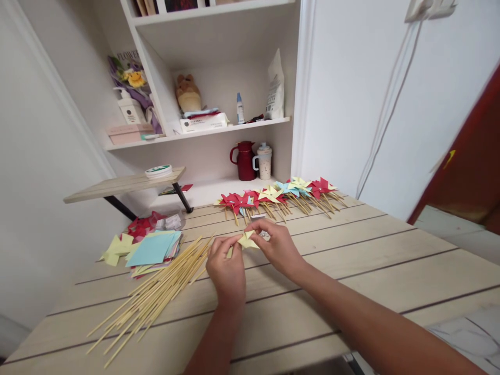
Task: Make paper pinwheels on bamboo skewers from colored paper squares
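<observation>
The left hand [226, 271] and the right hand [278, 245] are meeting just above the pale wooden plank worktop [371, 260], both pinching a small folded pale-yellow paper pinwheel piece [247, 239] between fingertips; the left is gripping its near edge with thumb and forefinger, the right is closing narrowly over its far side. Whether a stick is already in the paper cannot be told, since the fingers are covering the centre. Judging by how the corners are being gathered, the person appears to be shaping the paper blades into a pinwheel head, a step that comes ahead of mounting it. The next move would seem to call for keeping the folded corners pressed together at the middle while one hand is freed to reach for a stick. Just to the left of the hands, a loose bundle of thin bamboo skewers [156, 297] is lying fanned across the planks. Beyond it a stack of coloured square paper sheets in light blue, yellow and red [154, 250] is sitting near the worktop's far left. Behind the hands, a row of finished red, yellow and blue paper pinwheels on sticks [277, 198] is lying along the back edge, below a white wall shelf unit [219, 130] that is carrying a dark red jug [244, 160].
</observation>
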A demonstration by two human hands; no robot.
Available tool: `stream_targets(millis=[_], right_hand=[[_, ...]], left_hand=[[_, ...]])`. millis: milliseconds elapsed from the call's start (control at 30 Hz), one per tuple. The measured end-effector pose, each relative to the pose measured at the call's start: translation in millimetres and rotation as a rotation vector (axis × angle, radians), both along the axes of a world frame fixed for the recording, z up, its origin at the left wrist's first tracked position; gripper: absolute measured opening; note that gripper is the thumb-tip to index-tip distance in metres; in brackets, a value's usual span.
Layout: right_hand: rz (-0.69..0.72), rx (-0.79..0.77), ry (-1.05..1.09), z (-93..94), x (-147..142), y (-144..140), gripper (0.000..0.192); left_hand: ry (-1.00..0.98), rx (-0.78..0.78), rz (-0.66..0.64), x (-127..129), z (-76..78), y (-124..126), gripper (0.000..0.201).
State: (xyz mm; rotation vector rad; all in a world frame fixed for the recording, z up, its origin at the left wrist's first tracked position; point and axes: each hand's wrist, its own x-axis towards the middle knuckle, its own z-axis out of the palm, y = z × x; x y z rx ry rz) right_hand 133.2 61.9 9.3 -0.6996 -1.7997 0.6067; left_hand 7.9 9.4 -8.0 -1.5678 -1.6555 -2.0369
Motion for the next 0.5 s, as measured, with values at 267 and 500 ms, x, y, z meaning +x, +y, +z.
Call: stream_targets(millis=[267,500], right_hand=[[-0.038,-0.027,0.005,-3.6,-2.1,0.6,0.009],[0.002,-0.183,0.056,0.6,0.0,1.8,0.008]], left_hand=[[0.031,-0.009,0.000,-1.4,-1.8,1.4,0.016],[-0.212,-0.216,-0.064,1.2,2.4,3.8,0.021]])
